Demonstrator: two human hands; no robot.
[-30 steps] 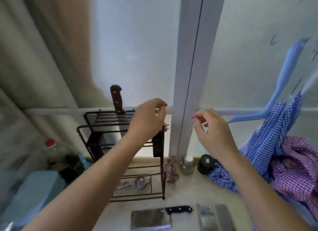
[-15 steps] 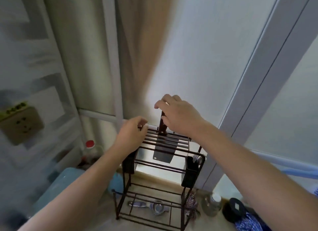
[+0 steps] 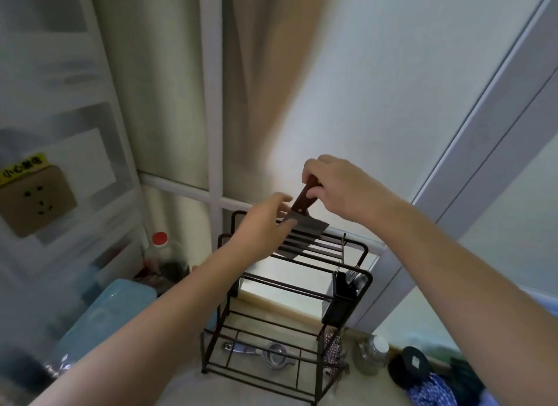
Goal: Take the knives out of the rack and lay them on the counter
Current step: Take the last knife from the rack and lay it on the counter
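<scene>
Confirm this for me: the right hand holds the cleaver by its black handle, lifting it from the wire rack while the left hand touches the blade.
Not quite: the handle is reddish-brown wood, not black. The head view shows the right hand holding it above the wire rack, with the left hand at the cleaver blade.

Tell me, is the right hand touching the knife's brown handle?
Touching. The head view shows the right hand with fingers wrapped around the top of the knife by its brown handle, no gap between them.
</scene>
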